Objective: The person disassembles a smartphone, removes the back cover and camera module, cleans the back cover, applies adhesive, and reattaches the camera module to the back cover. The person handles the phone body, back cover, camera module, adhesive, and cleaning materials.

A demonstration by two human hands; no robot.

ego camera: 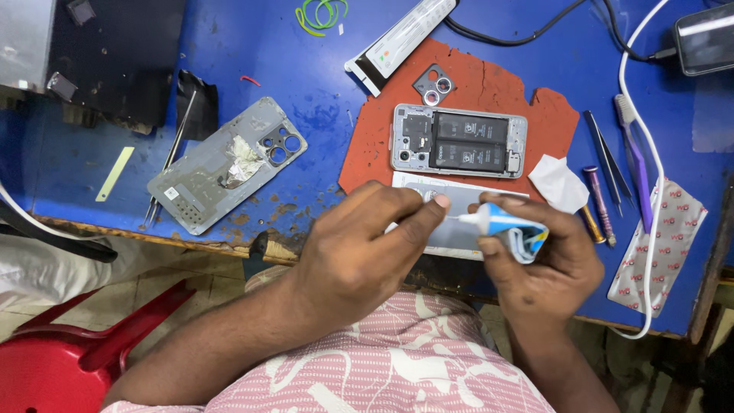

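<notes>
My right hand point(547, 256) grips a small rolled-up blue and white glue tube point(511, 224), its thin nozzle pointing left. My left hand point(359, 245) pinches at the nozzle tip with thumb and forefinger. Both hands hover over a grey phone back panel point(459, 200) lying at the near edge of the table. Just beyond it an opened phone point(459, 141) with its black battery exposed rests on a red mat point(489, 84). A small camera-lens frame point(433, 84) sits on the mat's far side.
Another grey back cover point(202, 172) with crumpled tape lies to the left, beside tweezers point(170, 160). To the right are a white tissue point(558, 183), screwdrivers point(600, 203), black tweezers point(608, 157), a toothbrush point(634, 160), a printed cloth point(661, 245) and a white cable point(650, 153). A red stool point(69, 359) stands below left.
</notes>
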